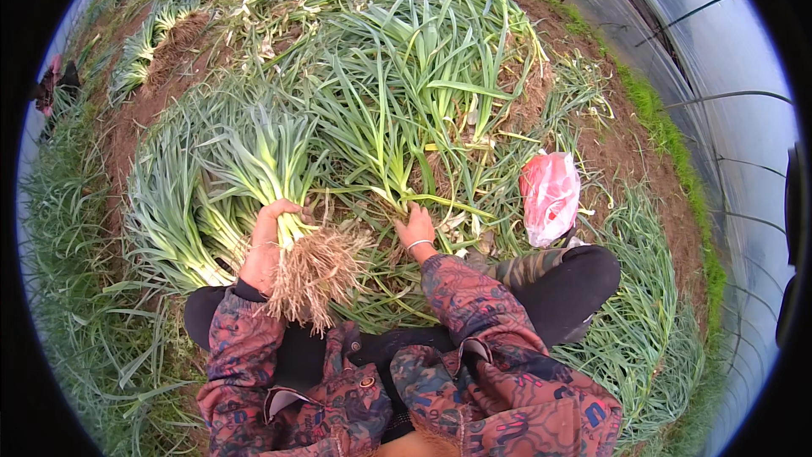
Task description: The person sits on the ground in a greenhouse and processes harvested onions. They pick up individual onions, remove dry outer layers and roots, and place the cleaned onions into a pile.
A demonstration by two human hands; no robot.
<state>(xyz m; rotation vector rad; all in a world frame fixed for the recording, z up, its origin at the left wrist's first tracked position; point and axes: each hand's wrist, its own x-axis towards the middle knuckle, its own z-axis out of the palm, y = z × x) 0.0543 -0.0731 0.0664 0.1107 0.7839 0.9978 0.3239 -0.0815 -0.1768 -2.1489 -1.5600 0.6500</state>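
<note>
My left hand [266,238] is closed around the pale stems of a thick bunch of leek-like plants [279,184]. Its leaves fan away from me, and tangled brown roots [317,276] hang towards my lap. Reaching forward, my right hand [417,230] grips the base of another leek-like plant [396,174] at the near side of a large heap [438,51]; its fingertips are partly hidden. A pale band circles the right wrist. Left of my left hand, more bunches [190,228] lie with their white stem ends towards me.
A red and white plastic bag [550,198] sits by my right knee [593,279]. Cut leaves [641,330] cover the ground at right, beside clear plastic sheeting [717,63] on hoops. Rooted bunches [158,44] lie on bare soil at the far left. Another person [54,86] is at the left rim.
</note>
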